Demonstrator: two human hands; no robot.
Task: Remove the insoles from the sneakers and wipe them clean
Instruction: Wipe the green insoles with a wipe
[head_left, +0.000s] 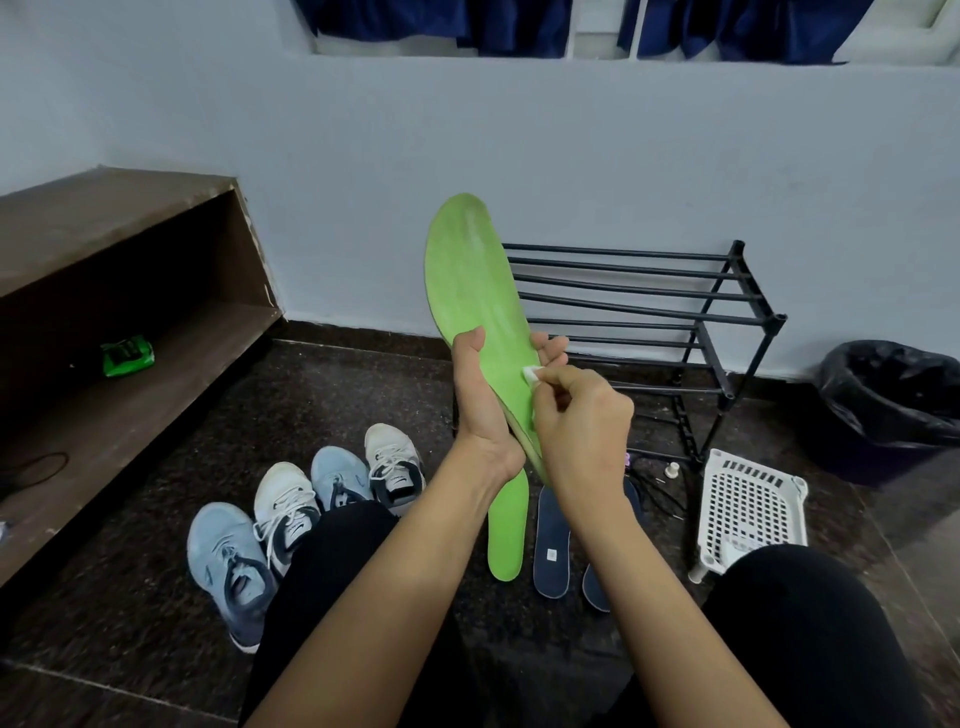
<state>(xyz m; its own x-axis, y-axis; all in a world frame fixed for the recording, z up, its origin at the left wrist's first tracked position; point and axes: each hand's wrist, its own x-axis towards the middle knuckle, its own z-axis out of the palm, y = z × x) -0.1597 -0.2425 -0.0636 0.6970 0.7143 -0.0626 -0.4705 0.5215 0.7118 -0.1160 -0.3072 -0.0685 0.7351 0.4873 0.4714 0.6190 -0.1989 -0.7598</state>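
Black rack (649, 312), white basket (748, 506), lined bin (893, 410).

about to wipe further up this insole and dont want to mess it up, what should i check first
1. Grip: left hand holds the held green insole by its lower half: ok
2. Contact: right hand pinches the white wipe against it: ok
3. Toe end free of pale streaks: not ok
4. Wipe clean enough: cannot tell, fingers hide most of it
5. The second green insole and dark blue insoles out of the sneakers, on the floor: ok
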